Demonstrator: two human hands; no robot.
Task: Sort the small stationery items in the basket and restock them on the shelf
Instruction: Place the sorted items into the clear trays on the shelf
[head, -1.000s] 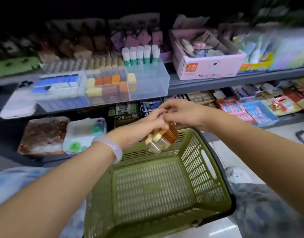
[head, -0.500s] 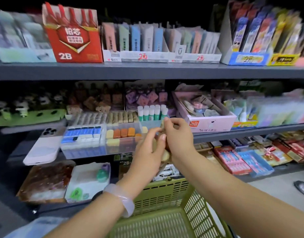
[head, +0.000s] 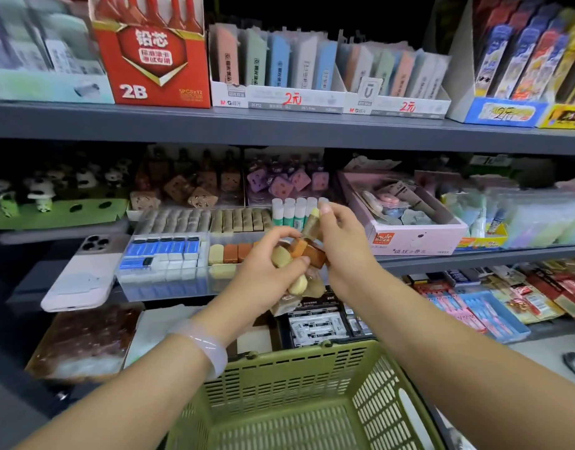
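Basket: green, slotted plastic, nearest the camera at 6 o'clock; its far rim lies under both forearms.
Left hand: at centre, fingers curled round a bunch of erasers, cream ovals and orange-brown blocks in clear wrap; a pale bangle sits on the wrist.
Right hand: just to 3 o'clock of the left, thumb and forefinger pinching one tan eraser at the top of the bunch.
Tray: clear, on the middle shelf behind the hands toward 9 o'clock, holding blue-and-white blocks and a row of cream and orange erasers.
Phone: leaning at 9 o'clock of the tray.
Glue sticks: white-capped, upright, just behind the fingers.
Pink box: at 3 o'clock on the same shelf.
Red 2B box: top shelf, 11 o'clock.
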